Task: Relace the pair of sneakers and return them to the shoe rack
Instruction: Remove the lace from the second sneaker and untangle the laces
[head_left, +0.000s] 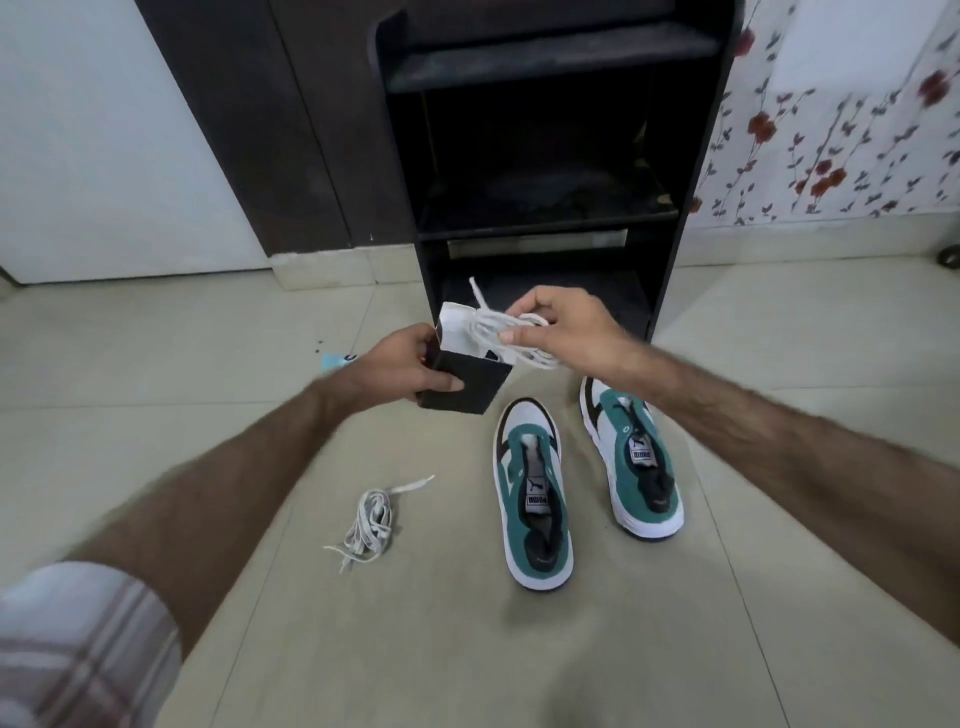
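Two green, white and black sneakers stand side by side on the tiled floor without laces, the left sneaker (532, 499) nearer me and the right sneaker (631, 457) partly under my right forearm. My left hand (410, 364) grips a small black-and-white packet (465, 374). Just above the packet's open top, my right hand (558, 332) pinches a coiled white lace (498, 332). A second bundled white lace (366, 522) lies on the floor to the left of the sneakers. The black shoe rack (545, 156) stands behind, its shelves dark and bare.
A dark wooden door frame (249, 130) rises left of the rack. A flower-patterned wall (831, 130) is on the right. A small blue scrap (335, 359) lies on the floor behind my left wrist. Light floor tiles (571, 649) spread all around.
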